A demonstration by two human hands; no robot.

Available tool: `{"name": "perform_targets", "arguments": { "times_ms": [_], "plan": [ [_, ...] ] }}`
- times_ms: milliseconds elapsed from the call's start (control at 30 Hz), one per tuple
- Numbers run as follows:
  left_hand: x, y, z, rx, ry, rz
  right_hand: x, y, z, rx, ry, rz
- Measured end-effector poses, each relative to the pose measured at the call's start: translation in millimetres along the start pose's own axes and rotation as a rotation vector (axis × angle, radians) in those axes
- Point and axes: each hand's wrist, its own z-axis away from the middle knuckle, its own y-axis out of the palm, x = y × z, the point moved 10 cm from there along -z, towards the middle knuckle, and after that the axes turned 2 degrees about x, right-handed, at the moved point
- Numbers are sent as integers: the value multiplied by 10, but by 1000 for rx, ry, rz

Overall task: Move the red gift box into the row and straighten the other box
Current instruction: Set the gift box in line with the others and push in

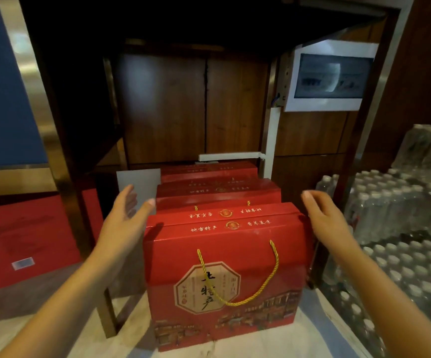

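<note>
Two bare forearms reach forward from the bottom corners of the view, one on each side of a red gift box (pixel 224 275) that stands upright on a pale floor (pixel 273 342). The box faces the camera, showing an octagonal label and a loop of gold cord handle (pixel 237 277).

The left hand (pixel 124 215) hovers just beside the box's upper left corner, palm turned inward, fingers (pixel 129 195) spread and holding nothing. The right hand (pixel 325 215) is at the upper right corner, also open and empty; its palm looks close to or touching the box's side, though contact cannot be confirmed.

Behind the front box, more red boxes stand in a row (pixel 219 192) running back under a dark wooden shelf frame (pixel 67 151). The front box appears to stand right against the row. The box directly behind (pixel 218 193) it seems shifted a little to the left of the front one.

To the right, shrink-wrapped packs of water bottles (pixel 402 228) are stacked. To the left lies a flat red box (pixel 23 241).

Judging by the pose, the person is squaring up the front box, or about to grip it by both sides. The next move likely calls for even pressure from both palms, nudging the box until its edges line up with the boxes behind it.
</note>
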Motion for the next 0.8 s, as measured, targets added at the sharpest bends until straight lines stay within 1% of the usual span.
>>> {"name": "perform_targets", "arguments": {
  "times_ms": [67, 133, 200, 267, 333, 433, 600, 667, 800],
  "plan": [
    [5, 74, -293, 27, -69, -58, 104, 103, -251, 78, 25, 55],
    [127, 215, -530, 97, -189, -117, 53, 265, -505, 178, 128, 90],
    [268, 357, -663, 153, -287, -125, -72, 430, -680, 267, 249, 111],
    [335, 434, -703, 168, -319, -144, -191, 565, -765, 332, 330, 138],
    [380, 431, -738, 133, -306, -175, -309, 684, -777, 388, 387, 136],
    [434, 388, -770, 67, -296, -164, -401, 765, -793, 423, 391, 179],
    [531, 348, -830, 3, -316, -143, -414, 745, -879, 379, 335, 251],
    [582, 310, -861, -17, -326, -132, -413, 760, -898, 380, 315, 252],
    [629, 259, -866, -45, -325, -110, -461, 812, -894, 415, 341, 225]
  ]
}}
